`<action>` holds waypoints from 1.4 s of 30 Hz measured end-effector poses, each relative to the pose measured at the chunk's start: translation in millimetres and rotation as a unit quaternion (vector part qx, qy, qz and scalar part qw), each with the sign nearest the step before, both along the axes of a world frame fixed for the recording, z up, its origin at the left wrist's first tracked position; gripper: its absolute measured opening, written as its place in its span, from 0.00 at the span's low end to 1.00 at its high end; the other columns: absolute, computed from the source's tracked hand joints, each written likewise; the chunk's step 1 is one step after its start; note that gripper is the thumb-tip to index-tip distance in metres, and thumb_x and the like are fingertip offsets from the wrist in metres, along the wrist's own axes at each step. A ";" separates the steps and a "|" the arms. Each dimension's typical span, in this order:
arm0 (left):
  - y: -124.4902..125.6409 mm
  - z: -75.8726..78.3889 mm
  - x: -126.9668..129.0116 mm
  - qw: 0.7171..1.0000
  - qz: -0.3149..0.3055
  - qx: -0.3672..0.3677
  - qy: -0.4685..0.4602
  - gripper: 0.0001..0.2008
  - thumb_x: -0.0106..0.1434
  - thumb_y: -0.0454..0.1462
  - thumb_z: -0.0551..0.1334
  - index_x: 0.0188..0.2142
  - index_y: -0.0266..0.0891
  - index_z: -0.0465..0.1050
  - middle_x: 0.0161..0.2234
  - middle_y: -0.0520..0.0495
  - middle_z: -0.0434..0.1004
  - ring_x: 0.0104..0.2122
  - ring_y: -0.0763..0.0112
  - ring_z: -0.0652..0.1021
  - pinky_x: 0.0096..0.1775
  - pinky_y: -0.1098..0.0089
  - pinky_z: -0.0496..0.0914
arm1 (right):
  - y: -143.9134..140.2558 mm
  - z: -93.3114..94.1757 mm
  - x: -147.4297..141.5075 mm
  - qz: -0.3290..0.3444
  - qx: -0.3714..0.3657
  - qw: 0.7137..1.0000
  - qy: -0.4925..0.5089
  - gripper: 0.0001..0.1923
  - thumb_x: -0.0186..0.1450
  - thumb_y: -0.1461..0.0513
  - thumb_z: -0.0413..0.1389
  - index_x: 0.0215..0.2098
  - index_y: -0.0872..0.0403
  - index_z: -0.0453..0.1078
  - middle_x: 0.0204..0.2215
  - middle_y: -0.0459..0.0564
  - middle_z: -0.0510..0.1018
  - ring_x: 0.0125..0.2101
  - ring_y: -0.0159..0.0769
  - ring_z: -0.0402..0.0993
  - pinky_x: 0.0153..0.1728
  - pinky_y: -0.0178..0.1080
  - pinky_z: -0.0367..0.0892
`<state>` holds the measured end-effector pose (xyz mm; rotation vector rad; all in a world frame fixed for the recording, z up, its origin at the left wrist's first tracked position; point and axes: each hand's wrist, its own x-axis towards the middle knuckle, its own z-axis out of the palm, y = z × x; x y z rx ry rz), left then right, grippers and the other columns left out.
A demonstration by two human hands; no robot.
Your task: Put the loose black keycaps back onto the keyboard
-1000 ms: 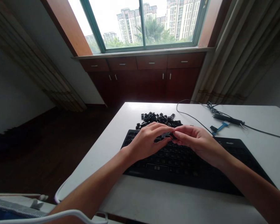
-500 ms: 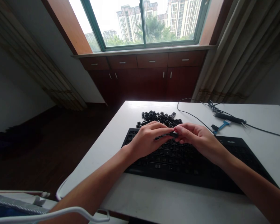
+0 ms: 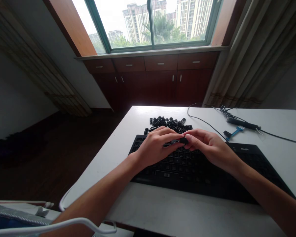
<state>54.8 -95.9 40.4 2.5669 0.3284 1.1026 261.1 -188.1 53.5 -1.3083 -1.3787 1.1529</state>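
Observation:
Between the fingertips of both hands is a small black keycap [image 3: 184, 140], held above the keyboard. My left hand [image 3: 158, 143] pinches it from the left, thumb below and fingers above. From the other side my right hand [image 3: 207, 144] grips it with thumb and forefinger. Under the hands lies a black keyboard [image 3: 160, 184] with its caps off over much of the visible area, showing bare key sockets. My right forearm and hand hide part of its right half. Just behind it a pile of loose black keycaps [image 3: 167, 123] is heaped on the table.
The white table [image 3: 138, 200] has its left edge beside my left forearm. At the right rear lie a blue brush [image 3: 236, 131], a black stick-like tool [image 3: 243, 124] and a bundled cable [image 3: 225, 112]. A white curved rail [image 3: 71, 222] is at the lower left.
The keycap has turned slightly between my fingertips and shows more of its dark face. My right thumb has shifted a little; both hands otherwise stay in place.

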 end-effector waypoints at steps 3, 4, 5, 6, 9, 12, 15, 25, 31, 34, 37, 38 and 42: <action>-0.5 1.4 0.7 0.998 0.002 -0.061 -0.012 0.14 0.65 0.37 0.67 0.51 0.44 0.77 0.42 0.48 0.80 0.39 0.74 0.78 0.40 0.71 0.75 | 0.5 -1.9 1.5 -0.007 0.012 1.000 -0.010 0.20 0.66 0.53 0.61 0.53 0.52 0.74 0.44 0.51 0.82 0.40 0.35 0.79 0.43 0.38 0.75; -0.5 2.0 1.0 0.996 -0.001 -0.092 -0.018 0.14 0.65 0.37 0.67 0.50 0.43 0.77 0.42 0.48 0.79 0.37 0.75 0.78 0.39 0.72 0.75 | 0.7 -3.1 1.9 -0.009 0.014 1.000 -0.010 0.20 0.66 0.53 0.61 0.53 0.52 0.74 0.44 0.51 0.82 0.40 0.35 0.79 0.44 0.38 0.75; -0.6 2.7 1.3 0.992 -0.007 -0.128 -0.022 0.14 0.65 0.38 0.67 0.50 0.43 0.77 0.42 0.48 0.79 0.37 0.75 0.78 0.39 0.73 0.75 | 1.0 -4.2 2.1 -0.010 0.016 1.000 -0.007 0.19 0.65 0.53 0.62 0.52 0.52 0.74 0.44 0.50 0.82 0.40 0.35 0.79 0.45 0.39 0.75; -0.6 3.4 1.6 0.986 -0.013 -0.166 -0.024 0.14 0.66 0.38 0.67 0.51 0.43 0.77 0.43 0.47 0.79 0.37 0.75 0.78 0.38 0.73 0.75 | 1.1 -5.3 1.9 -0.011 0.018 1.000 -0.001 0.19 0.65 0.54 0.62 0.52 0.52 0.74 0.43 0.50 0.82 0.41 0.35 0.79 0.45 0.39 0.75; -0.8 5.8 2.5 0.961 -0.034 -0.274 -0.019 0.15 0.67 0.40 0.65 0.53 0.43 0.75 0.44 0.46 0.79 0.40 0.73 0.79 0.41 0.72 0.76 | -0.3 -6.3 -1.4 -0.001 0.028 1.000 0.011 0.20 0.65 0.54 0.63 0.54 0.50 0.72 0.43 0.50 0.82 0.42 0.37 0.79 0.46 0.42 0.76; -1.6 6.8 3.7 0.933 -0.051 -0.354 -0.033 0.14 0.65 0.41 0.67 0.49 0.39 0.74 0.42 0.46 0.80 0.41 0.70 0.80 0.43 0.71 0.77 | -4.1 -3.9 -7.1 0.014 0.048 0.999 -0.005 0.22 0.66 0.53 0.62 0.56 0.48 0.69 0.42 0.49 0.82 0.43 0.39 0.80 0.47 0.45 0.76; -2.4 6.6 4.5 0.910 -0.067 -0.405 -0.050 0.14 0.64 0.42 0.68 0.46 0.37 0.72 0.40 0.45 0.79 0.40 0.69 0.81 0.41 0.71 0.78 | -7.9 -1.1 -11.8 0.019 0.083 0.996 -0.040 0.20 0.67 0.53 0.60 0.55 0.48 0.69 0.40 0.50 0.82 0.41 0.39 0.80 0.46 0.46 0.76; -3.6 11.2 4.1 0.897 -0.097 -0.429 -0.037 0.14 0.67 0.42 0.65 0.48 0.37 0.73 0.42 0.44 0.80 0.39 0.71 0.81 0.41 0.73 0.79 | -9.4 -4.1 -11.9 -0.073 0.182 0.967 -0.160 0.18 0.64 0.52 0.64 0.49 0.48 0.72 0.33 0.45 0.83 0.32 0.35 0.80 0.37 0.40 0.77; -4.9 13.3 3.2 0.893 -0.100 -0.439 -0.026 0.13 0.66 0.42 0.66 0.45 0.35 0.77 0.39 0.44 0.81 0.37 0.73 0.80 0.39 0.74 0.78 | -10.5 -8.3 -8.4 -0.126 0.252 0.919 -0.277 0.17 0.62 0.48 0.64 0.42 0.48 0.72 0.28 0.45 0.79 0.28 0.34 0.76 0.31 0.38 0.73; -5.4 13.0 2.9 0.892 -0.099 -0.441 -0.017 0.13 0.65 0.43 0.67 0.45 0.36 0.77 0.40 0.44 0.81 0.39 0.70 0.81 0.41 0.72 0.78 | -10.4 -8.3 -9.0 -0.124 0.269 0.908 -0.297 0.15 0.63 0.48 0.63 0.40 0.48 0.71 0.27 0.45 0.78 0.26 0.33 0.75 0.29 0.38 0.72; -5.1 12.3 3.2 0.891 -0.096 -0.443 -0.018 0.14 0.64 0.43 0.67 0.45 0.37 0.78 0.41 0.44 0.81 0.40 0.70 0.81 0.42 0.71 0.78 | -9.8 -7.7 -8.6 -0.116 0.283 0.900 -0.309 0.15 0.64 0.49 0.63 0.41 0.49 0.71 0.27 0.45 0.78 0.26 0.33 0.75 0.29 0.38 0.72; -4.8 12.2 3.3 0.892 -0.094 -0.443 -0.019 0.13 0.64 0.43 0.67 0.45 0.37 0.78 0.41 0.44 0.82 0.40 0.70 0.81 0.42 0.71 0.79 | -9.6 -7.4 -7.9 -0.115 0.288 0.898 -0.312 0.15 0.64 0.50 0.63 0.42 0.49 0.71 0.28 0.45 0.78 0.26 0.33 0.75 0.29 0.38 0.72; -3.7 12.0 3.6 0.892 -0.090 -0.443 -0.024 0.14 0.64 0.43 0.68 0.44 0.37 0.78 0.41 0.44 0.82 0.41 0.69 0.81 0.43 0.69 0.79 | -8.1 -6.7 -3.1 -0.093 0.329 0.885 -0.315 0.15 0.65 0.54 0.63 0.48 0.49 0.71 0.35 0.48 0.80 0.32 0.35 0.76 0.32 0.40 0.74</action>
